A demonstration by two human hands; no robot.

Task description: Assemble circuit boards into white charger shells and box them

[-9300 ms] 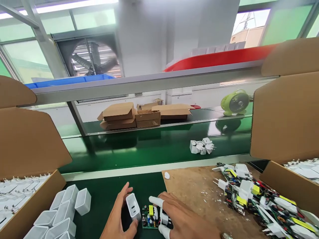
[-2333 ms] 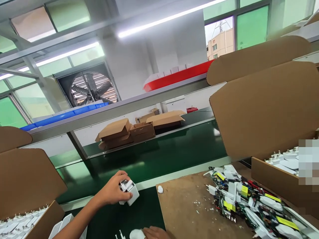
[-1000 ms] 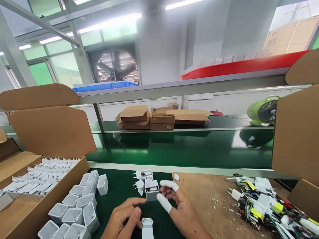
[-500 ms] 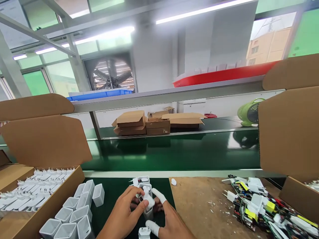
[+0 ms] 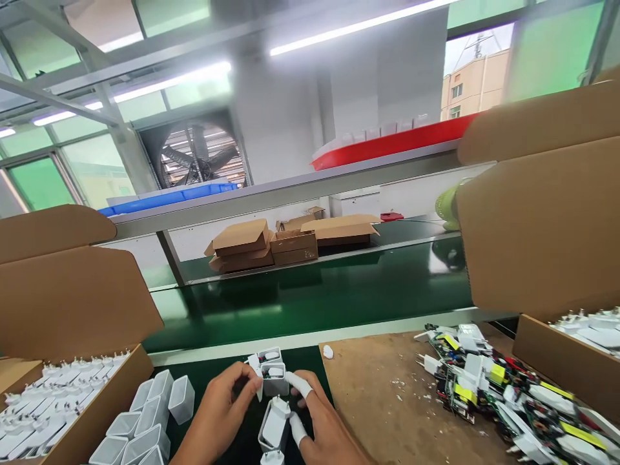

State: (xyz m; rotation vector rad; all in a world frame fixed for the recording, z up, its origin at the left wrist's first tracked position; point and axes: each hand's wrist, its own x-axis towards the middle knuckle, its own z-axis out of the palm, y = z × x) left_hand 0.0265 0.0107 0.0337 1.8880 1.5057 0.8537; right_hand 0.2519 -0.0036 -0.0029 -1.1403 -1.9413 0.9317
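Note:
My left hand point(image 5: 223, 405) is closed, thumb and fingertips pinching a white plug cover point(image 5: 255, 369) beside the upper charger housings. My right hand point(image 5: 317, 413) has its fingers apart, with white finger cots on thumb and index finger. Its index finger is by an upright white housing point(image 5: 275, 386) with parts inside, its thumb beside a nearer housing point(image 5: 272, 431). A white cover with plug pins rests at the mouth of that nearer housing. Another open housing point(image 5: 269, 354) stands behind. At the bottom edge another white plug piece point(image 5: 272, 458) is partly cut off.
Hollow white housings point(image 5: 150, 413) stand at left, next to a cardboard box point(image 5: 140, 368) of plug covers. At right, a pile of circuit boards and wires point(image 5: 479, 381) lies on a brown board point(image 5: 372, 400). Another carton point(image 5: 537, 342) stands beyond. A green conveyor belt point(image 5: 310, 300) runs behind.
The white cover both hands were handling now sits at the nearer housing. My left hand has moved left to a plug cover, and my right fingers have spread. The view has tilted and shifted right.

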